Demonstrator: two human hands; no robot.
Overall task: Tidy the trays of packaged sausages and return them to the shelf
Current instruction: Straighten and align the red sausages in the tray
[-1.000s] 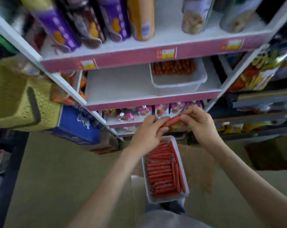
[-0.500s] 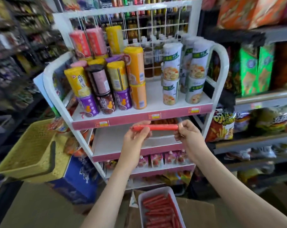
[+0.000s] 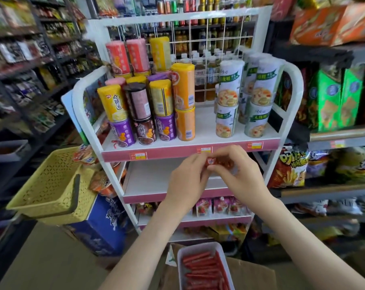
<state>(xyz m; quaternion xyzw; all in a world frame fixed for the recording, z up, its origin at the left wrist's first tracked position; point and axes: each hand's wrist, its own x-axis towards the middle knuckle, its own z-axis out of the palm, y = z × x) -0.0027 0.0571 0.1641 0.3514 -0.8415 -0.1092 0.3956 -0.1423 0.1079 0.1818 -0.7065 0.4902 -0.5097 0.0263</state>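
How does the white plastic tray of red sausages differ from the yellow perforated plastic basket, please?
The white plastic tray has solid walls; the yellow perforated basket has lattice walls and a dark handle. The tray sits low on a brown cardboard box; the basket sits higher, left of the white rack. Both are open-topped.

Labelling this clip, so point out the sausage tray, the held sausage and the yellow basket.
sausage tray (image 3: 198, 246), head view, far rim.
held sausage (image 3: 210, 161), head view, exposed end.
yellow basket (image 3: 45, 185), head view, perforated wall.
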